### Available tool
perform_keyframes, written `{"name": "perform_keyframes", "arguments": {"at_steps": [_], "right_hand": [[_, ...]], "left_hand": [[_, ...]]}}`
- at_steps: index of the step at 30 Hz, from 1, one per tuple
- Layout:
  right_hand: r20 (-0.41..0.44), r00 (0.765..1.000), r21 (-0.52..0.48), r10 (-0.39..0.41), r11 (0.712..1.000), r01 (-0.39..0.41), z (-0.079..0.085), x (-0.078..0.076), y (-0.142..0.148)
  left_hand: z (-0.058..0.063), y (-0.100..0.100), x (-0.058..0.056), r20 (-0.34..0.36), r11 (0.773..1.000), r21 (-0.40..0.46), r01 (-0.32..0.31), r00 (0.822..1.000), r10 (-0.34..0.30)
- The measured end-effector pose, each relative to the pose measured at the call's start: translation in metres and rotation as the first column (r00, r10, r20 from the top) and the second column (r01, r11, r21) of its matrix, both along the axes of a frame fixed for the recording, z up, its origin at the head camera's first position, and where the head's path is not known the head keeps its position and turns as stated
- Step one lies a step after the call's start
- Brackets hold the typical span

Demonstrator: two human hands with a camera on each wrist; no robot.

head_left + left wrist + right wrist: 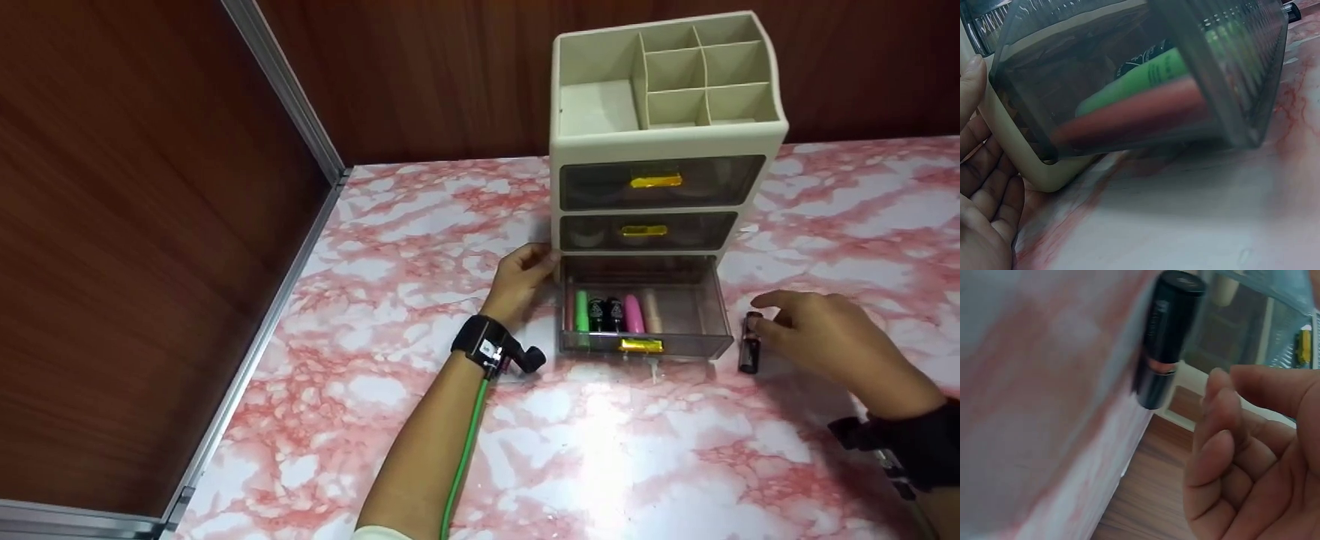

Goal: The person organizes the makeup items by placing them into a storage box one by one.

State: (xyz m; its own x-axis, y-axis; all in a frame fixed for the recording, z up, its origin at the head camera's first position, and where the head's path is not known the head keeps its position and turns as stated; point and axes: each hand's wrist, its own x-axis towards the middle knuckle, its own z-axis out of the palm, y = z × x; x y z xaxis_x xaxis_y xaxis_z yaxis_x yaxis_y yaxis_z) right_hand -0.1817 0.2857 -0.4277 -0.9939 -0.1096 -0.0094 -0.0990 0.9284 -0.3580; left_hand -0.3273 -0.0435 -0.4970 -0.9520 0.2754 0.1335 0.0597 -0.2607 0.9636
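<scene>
A small cream drawer organizer (667, 135) stands with its clear bottom drawer (694, 307) pulled out. Inside that drawer lie a green tube (583, 311), two black bottles or tubes (615, 313), a pink tube (634, 313) and a beige tube (652, 313). A reddish tube (1134, 109) shows through the drawer's side in the left wrist view. My left hand (519, 281) touches the organizer's lower left edge with its thumb, fingers loosely bent. To the drawer's right, a black lipstick tube (1171, 320) with a copper band lies on the table. Beside it my right hand (825, 337) holds nothing, fingers relaxed.
Two upper drawers (664, 187) with yellow handles are closed, below the organizer's top compartments (675, 75). A red-and-white marbled table (420, 217) lies underneath. Brown wood-look panels (150, 187) bound the left and back. A green cable (469, 450) runs along my left forearm.
</scene>
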Motion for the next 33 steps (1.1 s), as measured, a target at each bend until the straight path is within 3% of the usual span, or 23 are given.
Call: {"name": "perform_keyframes", "arguments": {"at_steps": [8, 20, 24, 27, 33], "right_hand": [[0.071, 0.997, 0.001, 0.024, 1.0, -0.024, -0.009, -0.004, 0.009], [0.197, 0.98, -0.005, 0.011, 1.0, -0.01, -0.014, -0.007, 0.001], [0.205, 0.979, -0.004, 0.015, 1.0, -0.015, -0.016, -0.006, -0.001], [0.214, 0.977, -0.016, 0.026, 1.0, -0.023, -0.015, -0.006, 0.001], [0.143, 0.988, -0.078, 0.054, 0.996, -0.044, -0.012, -0.007, 0.008]], "left_hand": [[-0.001, 0.0, 0.0, -0.017, 1.0, -0.019, -0.011, 1.0, 0.011], [0.0, -0.003, -0.001, -0.045, 1.0, -0.029, -0.012, 0.999, 0.011], [-0.002, -0.003, -0.002, -0.021, 1.0, 0.014, 0.016, 1.0, -0.016], [-0.002, -0.002, -0.002, -0.021, 1.0, -0.002, 0.019, 1.0, -0.019], [-0.001, 0.0, -0.001, -0.024, 1.0, -0.025, -0.007, 1.0, 0.006]]}}
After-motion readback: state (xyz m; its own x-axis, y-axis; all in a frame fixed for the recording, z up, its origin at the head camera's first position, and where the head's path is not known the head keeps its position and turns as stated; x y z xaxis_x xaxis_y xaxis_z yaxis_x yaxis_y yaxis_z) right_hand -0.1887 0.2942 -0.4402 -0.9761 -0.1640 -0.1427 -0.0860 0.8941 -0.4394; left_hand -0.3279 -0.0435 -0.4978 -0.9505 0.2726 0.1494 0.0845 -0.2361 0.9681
